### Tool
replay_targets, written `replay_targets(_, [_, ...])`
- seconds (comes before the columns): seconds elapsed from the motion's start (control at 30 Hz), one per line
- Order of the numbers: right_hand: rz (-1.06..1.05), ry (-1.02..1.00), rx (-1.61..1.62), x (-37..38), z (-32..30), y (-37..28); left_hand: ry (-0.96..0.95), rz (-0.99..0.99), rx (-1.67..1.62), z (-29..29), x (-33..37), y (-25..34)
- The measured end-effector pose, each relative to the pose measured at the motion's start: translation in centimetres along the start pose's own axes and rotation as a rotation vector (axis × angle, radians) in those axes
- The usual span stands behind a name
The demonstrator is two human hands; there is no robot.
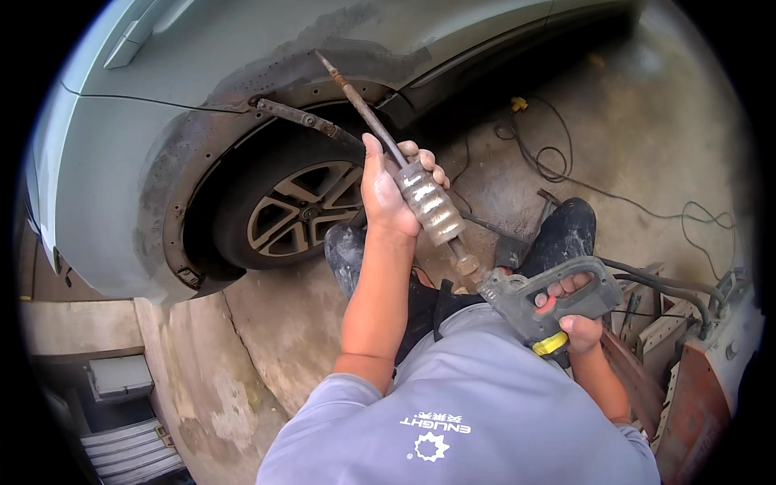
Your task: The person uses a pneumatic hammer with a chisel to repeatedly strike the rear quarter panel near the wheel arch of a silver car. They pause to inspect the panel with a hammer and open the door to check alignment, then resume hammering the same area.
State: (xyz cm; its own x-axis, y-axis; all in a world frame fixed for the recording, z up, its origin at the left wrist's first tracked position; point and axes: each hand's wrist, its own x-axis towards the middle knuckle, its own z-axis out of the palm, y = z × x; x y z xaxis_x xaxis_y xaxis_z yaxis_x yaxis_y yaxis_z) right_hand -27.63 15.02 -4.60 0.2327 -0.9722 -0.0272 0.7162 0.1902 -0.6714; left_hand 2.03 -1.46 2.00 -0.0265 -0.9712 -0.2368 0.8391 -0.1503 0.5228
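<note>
— Rusty metal, mostly: slide hammer (420,194) with a long thin rod and a fat ribbed sliding weight, running from the car's sanded rear fender (267,73) down to a grey pistol-grip handle (550,303).

— Held how?

— Left hand (388,190) wrapped shut around the weight, thumb up along the rod. Right hand (575,311) closed through the grip of the handle, fingers over a red trigger, yellow collar just below the fist.

— Tip of the rod?

— Met the bare grey patch above the wheel arch; could not tell whether stuck on or merely touching.

— Anything around it, or in the way?

— Second, darker bar (303,120) lying along the top of the arch, just beside the rod. Below that, tyre with a spoked alloy wheel (303,210). Black shoes (566,234) planted on the concrete floor (638,137) beneath the tool. Loose black cables (550,153) snaking over the floor to the right, with a small yellow piece (518,103) near the sill. Thick hoses (663,283) leading off from the handle toward a rust-coloured machine (703,380).

— Counts?

— One slide hammer, one weight, two hands, two shoes, one wheel, two bars at the arch counting the rod.
</note>
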Motion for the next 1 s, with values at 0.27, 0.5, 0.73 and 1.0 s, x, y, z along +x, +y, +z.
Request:
replay_targets(0.27, [-0.029,0.065,0.015,-0.5,-1.2,0.9,0.069,0.022,0.005,0.3,-3.0,-2.2])
replay_targets(0.5, [0.057,0.098,0.011,0.1,-0.5,1.1,-0.698,-0.058,-0.636,-3.4,-1.4,-3.0])
replay_targets(0.73, [0.052,0.13,-0.017,0.1,-0.6,0.3,-0.009,-0.002,0.043,-4.1,-3.5,-0.7])
replay_targets(1.0, [0.069,0.093,-0.02,-0.1,-0.2,0.7,0.041,0.036,0.161,-4.5,-3.9,0.0])
